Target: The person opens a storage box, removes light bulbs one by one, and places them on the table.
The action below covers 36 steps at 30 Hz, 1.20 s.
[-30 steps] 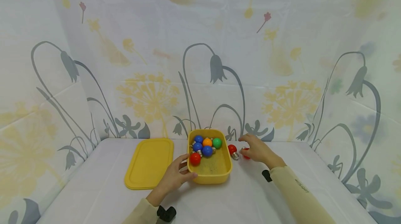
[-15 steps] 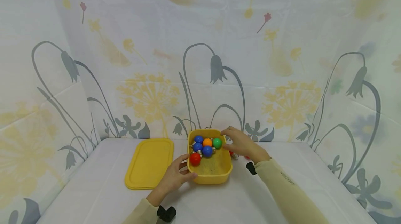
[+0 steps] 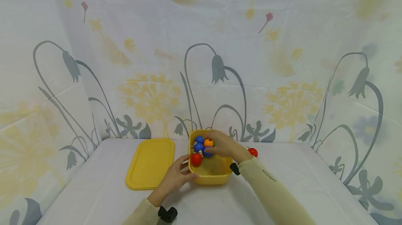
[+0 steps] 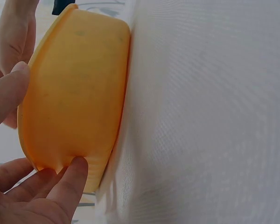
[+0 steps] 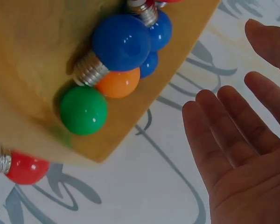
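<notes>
A yellow box (image 3: 211, 180) holds several coloured light bulbs bunched at its back left: a red bulb (image 3: 196, 159), an orange bulb (image 3: 208, 143) and blue ones. My left hand (image 3: 176, 178) holds the box at its front left corner, thumb at the rim and fingertips on the wall (image 4: 74, 93). Over the box reaches my right hand (image 3: 221, 144), partly covering the bulbs in the head view. In the right wrist view its fingers are extended, palm bare, beside the box. That view also shows a green bulb (image 5: 83, 110) and a large blue bulb (image 5: 121, 43) inside.
A flat yellow lid (image 3: 150, 164) lies on the white cloth left of the box. Outside the box, to the right, is a red bulb (image 3: 252, 152). The right wrist view shows another red bulb (image 5: 28, 167) outside the box wall. Behind hangs a flower-patterned curtain (image 3: 201, 60).
My right hand has moved left from beside the red bulbs on the table to over the box. The left hand and the box have stayed put.
</notes>
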### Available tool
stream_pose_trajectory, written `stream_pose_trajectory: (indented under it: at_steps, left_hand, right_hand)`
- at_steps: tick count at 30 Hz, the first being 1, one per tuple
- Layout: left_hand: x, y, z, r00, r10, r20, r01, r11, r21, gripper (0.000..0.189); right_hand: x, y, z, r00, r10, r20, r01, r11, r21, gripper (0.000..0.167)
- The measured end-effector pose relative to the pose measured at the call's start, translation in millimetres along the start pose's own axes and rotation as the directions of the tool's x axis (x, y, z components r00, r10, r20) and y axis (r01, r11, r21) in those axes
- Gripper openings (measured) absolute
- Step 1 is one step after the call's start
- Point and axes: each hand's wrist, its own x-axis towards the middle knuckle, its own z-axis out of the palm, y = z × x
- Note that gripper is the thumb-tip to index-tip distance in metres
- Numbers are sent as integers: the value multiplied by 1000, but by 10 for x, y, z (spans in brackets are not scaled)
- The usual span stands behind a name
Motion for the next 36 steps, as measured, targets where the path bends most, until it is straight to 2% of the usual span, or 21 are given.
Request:
stream_pose_trajectory:
  at_steps: [5, 11, 17, 20, 25, 30, 36]
  left_hand:
    - [7, -13, 7, 1000, 11, 2, -11, 1000, -1, 77]
    - [-4, -5, 14, 1000, 2, 12, -2, 1000, -24, 78]
    - [-22, -2, 8, 1000, 0, 16, 0, 999, -47, 78]
    - [-30, 7, 3, 1000, 2, 16, -2, 999, -52, 78]
    - [-29, 4, -1, 1000, 15, 17, -14, 999, -43, 77]
    - [-15, -6, -6, 1000, 18, 17, -18, 999, -36, 77]
    - [-30, 66, -8, 1000, 10, 19, -10, 1000, -28, 75]
  right_hand:
    - [101, -43, 64, 996, -90, 21, 91, 996, -17, 36]
    - [160, -76, 102, 994, -104, 32, 105, 994, -25, 35]
    - [240, -79, 152, 994, -93, 53, 93, 996, 5, 31]
    - [293, -43, 206, 992, -80, 93, 79, 997, 11, 31]
    - [331, 1, 304, 983, -11, 182, 2, 999, 49, 34]
    - [344, -4, 358, 973, 46, 225, -64, 995, 74, 33]
    - [362, 11, 426, 969, 43, 244, -61, 996, 67, 28]
